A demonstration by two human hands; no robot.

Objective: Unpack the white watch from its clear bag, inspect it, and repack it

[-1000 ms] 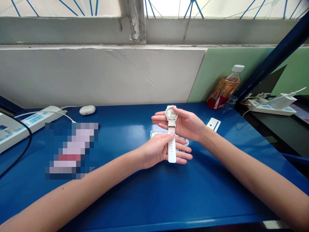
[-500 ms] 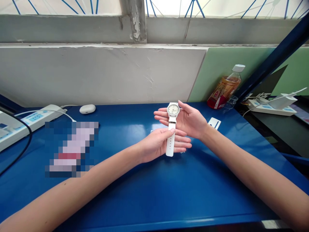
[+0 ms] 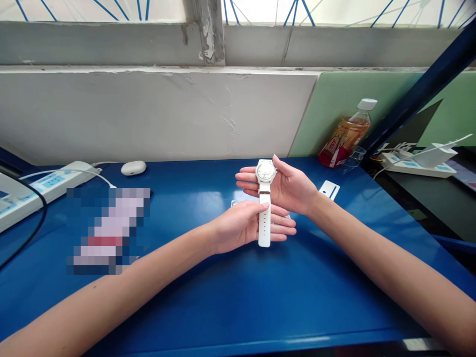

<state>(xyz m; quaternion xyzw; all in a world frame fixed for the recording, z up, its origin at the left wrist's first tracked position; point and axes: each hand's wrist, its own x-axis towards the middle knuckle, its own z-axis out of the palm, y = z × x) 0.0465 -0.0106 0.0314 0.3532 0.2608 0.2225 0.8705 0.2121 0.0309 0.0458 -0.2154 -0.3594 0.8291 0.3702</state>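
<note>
A white wristwatch [image 3: 266,171] with a round pale dial and a long white strap [image 3: 264,223] is held out over the desk, dial facing up. My left hand [image 3: 241,225] pinches the strap, thumb on top and fingers stretched out beneath it. Behind the dial lies my right hand [image 3: 293,186], palm up and open, its fingers extended and the thumb raised beside the watch case. Whether the right hand bears any of the watch's weight I cannot tell. A clear item, mostly hidden, shows on the desk behind my hands.
On the blue desk [image 3: 230,302], a white power strip [image 3: 80,171], a white earbud case [image 3: 133,168] and a pixelated phone-like object [image 3: 119,213] lie left. A white card [image 3: 329,190] and a leaning drink bottle [image 3: 345,134] are right, near a blue post [image 3: 412,96].
The watch has tilted slightly and come a little lower in view, its strap end swinging a bit to the right. Both hands keep nearly the same pose.
</note>
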